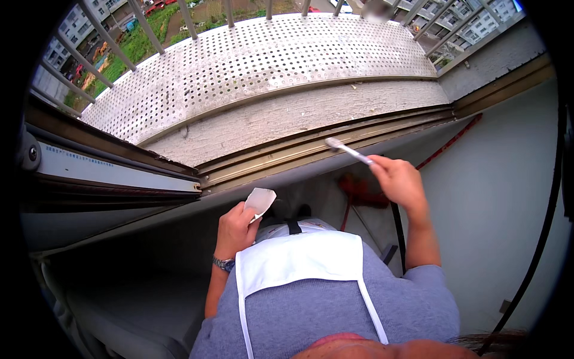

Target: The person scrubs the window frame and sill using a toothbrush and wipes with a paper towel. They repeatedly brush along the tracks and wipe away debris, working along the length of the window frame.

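My right hand [399, 181] grips a toothbrush [356, 154] by its pale handle. Its bristle head is at the near side of the metal sliding-window track [291, 155]; whether it touches the track I cannot tell. Lower and to the left, my left hand [235, 229] pinches a small whitish piece, perhaps folded paper or card [260, 200], in front of the sill. A metal-band wristwatch [223, 263] circles my left wrist. Lengthwise grooves run along the track, with dark marks in places.
Beyond the track lie a rough concrete ledge [305, 110] and a perforated metal sheet [278, 67] edged by railing bars [188, 20]. The window sash [119, 166] stands at left. Below, a red broom [365, 193] is near my feet, and a grey padded seat [130, 305] sits lower left.
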`<state>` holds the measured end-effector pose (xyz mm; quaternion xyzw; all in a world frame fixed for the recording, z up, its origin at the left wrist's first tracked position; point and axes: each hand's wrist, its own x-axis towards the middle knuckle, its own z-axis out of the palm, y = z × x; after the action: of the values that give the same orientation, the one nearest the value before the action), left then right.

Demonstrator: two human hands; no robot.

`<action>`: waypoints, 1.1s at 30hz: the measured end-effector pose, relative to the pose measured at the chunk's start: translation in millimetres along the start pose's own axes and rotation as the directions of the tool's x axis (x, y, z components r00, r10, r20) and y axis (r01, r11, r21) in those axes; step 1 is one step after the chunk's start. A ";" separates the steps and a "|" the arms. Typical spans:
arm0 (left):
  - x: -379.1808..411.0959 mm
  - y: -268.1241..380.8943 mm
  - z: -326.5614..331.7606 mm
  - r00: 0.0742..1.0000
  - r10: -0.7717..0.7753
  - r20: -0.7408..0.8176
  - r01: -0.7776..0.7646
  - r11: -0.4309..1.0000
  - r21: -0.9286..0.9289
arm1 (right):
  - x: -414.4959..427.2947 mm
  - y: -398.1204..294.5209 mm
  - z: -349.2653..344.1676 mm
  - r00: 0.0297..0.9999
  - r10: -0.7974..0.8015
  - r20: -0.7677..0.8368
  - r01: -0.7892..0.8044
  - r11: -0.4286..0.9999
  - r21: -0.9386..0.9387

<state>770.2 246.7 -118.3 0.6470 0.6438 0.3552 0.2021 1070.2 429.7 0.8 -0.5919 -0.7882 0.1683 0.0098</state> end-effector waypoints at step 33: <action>-22.3 -12.7 -9.7 0.999 0.002 -0.041 0.000 0.999 0.036 | 78.3 -141.3 15.5 0.803 -0.567 0.183 0.568 0.821 0.055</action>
<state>756.3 224.1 -125.4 0.6435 0.6537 0.3568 0.1769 912.1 464.7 10.9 -0.3102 -0.9264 0.2127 -0.0166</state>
